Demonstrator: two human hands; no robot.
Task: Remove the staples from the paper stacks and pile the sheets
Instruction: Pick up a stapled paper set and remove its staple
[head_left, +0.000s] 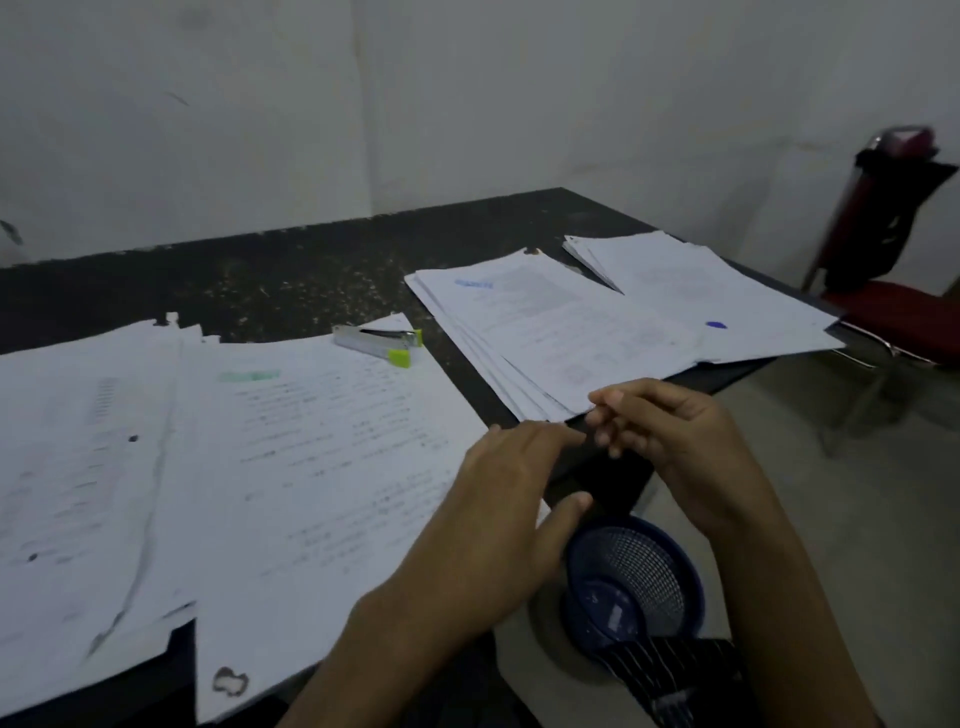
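Loose sheets (322, 457) lie spread over the near left of the dark tabletop (291, 270). To the right sit a fanned stack (550, 332), just beyond both hands, and a far stack (717, 291) overlapping it at the corner. The left hand (514, 488) is spread with straight fingers over the tabletop's near edge and holds nothing. The right hand (675, 431) has its fingers curled toward the thumb above a blue mesh basket (644, 561) (perhaps pinching a pulled staple, but too small to tell). A silver and green stapler (376, 343) rests on the sheets. Paper like this is light, floppy and quick to slide. It is probably best pinned flat with a palm near the stapled corner, with each sheet lifted by an edge.
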